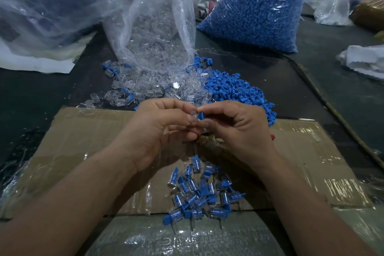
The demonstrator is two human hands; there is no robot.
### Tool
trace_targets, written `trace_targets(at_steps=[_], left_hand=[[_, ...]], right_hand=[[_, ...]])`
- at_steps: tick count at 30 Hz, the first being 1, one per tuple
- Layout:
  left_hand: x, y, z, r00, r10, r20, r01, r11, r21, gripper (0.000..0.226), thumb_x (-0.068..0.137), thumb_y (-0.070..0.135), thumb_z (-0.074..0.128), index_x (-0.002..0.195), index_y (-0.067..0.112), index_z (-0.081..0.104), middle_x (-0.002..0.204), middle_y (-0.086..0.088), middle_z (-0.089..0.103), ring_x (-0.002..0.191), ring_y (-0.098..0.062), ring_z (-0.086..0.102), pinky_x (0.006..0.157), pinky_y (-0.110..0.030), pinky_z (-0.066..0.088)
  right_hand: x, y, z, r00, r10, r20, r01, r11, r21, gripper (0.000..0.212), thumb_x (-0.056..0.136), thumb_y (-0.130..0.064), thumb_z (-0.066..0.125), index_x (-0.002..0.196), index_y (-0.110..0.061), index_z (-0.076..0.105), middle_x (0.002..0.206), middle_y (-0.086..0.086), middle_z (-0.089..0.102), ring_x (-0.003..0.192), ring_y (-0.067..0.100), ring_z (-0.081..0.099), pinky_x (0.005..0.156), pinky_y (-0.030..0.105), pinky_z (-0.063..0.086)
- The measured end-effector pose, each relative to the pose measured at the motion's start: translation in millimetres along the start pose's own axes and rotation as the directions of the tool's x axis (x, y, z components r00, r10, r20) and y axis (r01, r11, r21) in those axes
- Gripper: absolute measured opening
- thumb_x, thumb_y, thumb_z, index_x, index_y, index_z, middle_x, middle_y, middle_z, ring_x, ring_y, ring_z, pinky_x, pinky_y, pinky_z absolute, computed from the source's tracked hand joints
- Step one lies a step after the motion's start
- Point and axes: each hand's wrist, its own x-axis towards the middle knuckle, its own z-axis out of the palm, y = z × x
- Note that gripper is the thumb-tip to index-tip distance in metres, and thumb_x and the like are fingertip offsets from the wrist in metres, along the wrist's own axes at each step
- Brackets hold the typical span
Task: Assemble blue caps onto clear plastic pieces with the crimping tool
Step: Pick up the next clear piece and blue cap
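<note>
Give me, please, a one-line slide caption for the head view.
Left hand and right hand hold a blue cap against a clear piece above assembled pieces on cardboard.

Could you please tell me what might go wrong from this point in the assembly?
1. The left hand and right hand pinch the clear plastic piece and blue cap only at the fingertips; either could slip and drop among the assembled pieces between the forearms.
2. The loose blue caps lie close beside the right hand, so a sweep might scatter them.
</note>
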Motion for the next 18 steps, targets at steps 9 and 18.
trace_targets(at_steps=[9, 18], left_hand=[[1.5, -2.2, -0.2, 1.000, -0.007, -0.013, 0.007, 1.000, 0.026, 0.009, 0.054, 0.002, 0.066, 0.059, 0.009, 0.068, 0.062, -0.014, 0.067, 0.055, -0.019, 0.066, 0.047, -0.019, 0.052], [0.2, -4.6, -1.5, 0.999, 0.016, -0.029, -0.011, 0.987, 0.163, 0.017, 0.057, 0.007, 0.065, 0.073, 0.003, 0.062, 0.062, -0.014, 0.068, 0.052, -0.017, 0.065, 0.044, -0.019, 0.051]], right_hand=[[-0.4, 0.3, 2.3, 0.999, -0.033, -0.003, 0.033, 0.999, -0.020, 0.032, 0.071, -0.009, 0.071, 0.101, -0.016, 0.063, 0.089, -0.012, 0.064, 0.082, 0.000, 0.064, 0.073, 0.013, 0.050], [0.0, -1.3, 0.0, 0.997, -0.056, 0.044, 0.060, 0.995, -0.085, 0.025, 0.072, -0.006, 0.070, 0.098, -0.005, 0.069, 0.091, -0.002, 0.067, 0.084, 0.008, 0.066, 0.077, 0.022, 0.054]])
